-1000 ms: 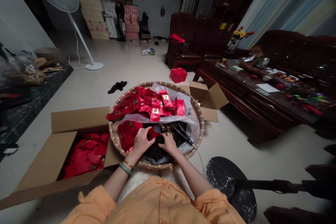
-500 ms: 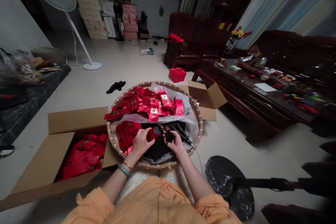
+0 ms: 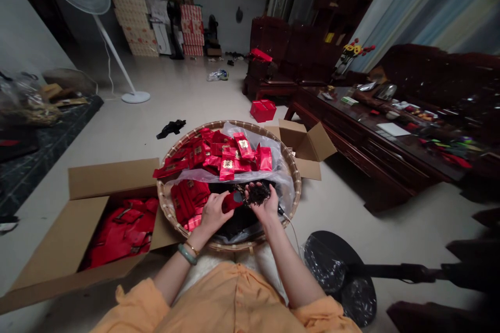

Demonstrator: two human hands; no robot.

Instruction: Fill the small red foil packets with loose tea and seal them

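Observation:
My left hand (image 3: 212,214) grips a small red pouch (image 3: 232,202), its open mouth facing right. Close beside that mouth, my right hand (image 3: 267,210) is turned palm up and cups a heap of dark loose tea leaves (image 3: 258,194). Both hands are over the near half of a round bamboo basket (image 3: 298,182) lined with clear plastic. Below them lies a dark mass of leaves (image 3: 234,225). Puffed red sachets (image 3: 224,153) with gold labels fill the far half, and flat red pouches (image 3: 189,199) are stacked at the left. My right hand mostly covers a black corded tool.
A cardboard box (image 3: 74,239) full of red packets stands left of the basket; another open carton (image 3: 307,140) sits behind right. A black round stand base (image 3: 332,255) is at the near right. Farther off are a dark wooden table (image 3: 363,135), a red box (image 3: 263,110) and a white fan (image 3: 135,97).
My right hand has risen slightly and moved right, its fingers uncurling so the leaves lie spread on the palm. The pouch in my left hand has shifted a little right.

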